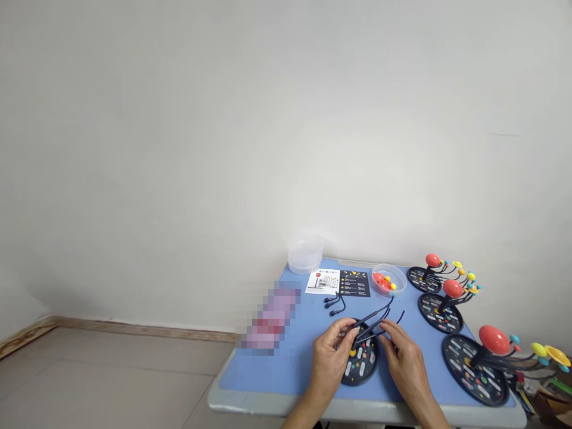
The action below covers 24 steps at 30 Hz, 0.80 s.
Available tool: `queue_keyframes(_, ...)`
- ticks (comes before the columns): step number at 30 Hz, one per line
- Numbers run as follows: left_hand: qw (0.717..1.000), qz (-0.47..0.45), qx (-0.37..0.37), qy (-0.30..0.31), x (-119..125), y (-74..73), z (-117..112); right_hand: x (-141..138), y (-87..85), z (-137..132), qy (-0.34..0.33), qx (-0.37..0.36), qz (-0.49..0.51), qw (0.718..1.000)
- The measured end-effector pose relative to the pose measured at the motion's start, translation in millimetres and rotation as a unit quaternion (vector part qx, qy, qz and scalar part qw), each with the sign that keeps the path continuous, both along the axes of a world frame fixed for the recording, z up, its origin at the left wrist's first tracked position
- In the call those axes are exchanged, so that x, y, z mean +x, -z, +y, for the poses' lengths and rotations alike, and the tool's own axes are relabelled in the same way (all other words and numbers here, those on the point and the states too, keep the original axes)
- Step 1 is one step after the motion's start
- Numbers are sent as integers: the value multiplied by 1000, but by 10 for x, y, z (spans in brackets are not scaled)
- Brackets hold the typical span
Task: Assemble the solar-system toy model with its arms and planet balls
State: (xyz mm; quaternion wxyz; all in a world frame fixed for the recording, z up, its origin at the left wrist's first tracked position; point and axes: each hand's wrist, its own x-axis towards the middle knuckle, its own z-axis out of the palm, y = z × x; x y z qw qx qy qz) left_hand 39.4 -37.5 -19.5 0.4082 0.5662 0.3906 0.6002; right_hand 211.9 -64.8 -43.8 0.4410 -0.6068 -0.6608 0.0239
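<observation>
A black round base (361,364) with coloured marks lies on the blue table (277,366) near its front edge. My left hand (331,357) is closed in a pinch on thin black curved arms (374,322) fanning up and right from the base's centre. My right hand (404,359) rests at the base's right side, fingers curled on the same black arms. More loose black arms (336,302) lie just behind the base.
Three assembled planet models (451,298) with red balls stand along the right edge. Behind are a printed instruction sheet (339,282), a clear bowl of coloured balls (388,280) and an empty clear tub (305,256). A blurred pink patch (270,319) covers the table's left side.
</observation>
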Motion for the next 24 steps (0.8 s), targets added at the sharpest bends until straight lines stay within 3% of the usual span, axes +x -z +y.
queue_keyframes(12, 1000, 20, 0, -18, 42, -51, -15, -52, 70, -66, 6, 15, -56, 998)
queue_keyframes(19, 996, 38, 58, -51, 74, -85, 6, -37, 95, -99, 8, 6, -69, 998)
queue_keyframes(24, 999, 29, 9, -36, 77, -12, 0, -34, 103, -106, 4, 16, -73, 997)
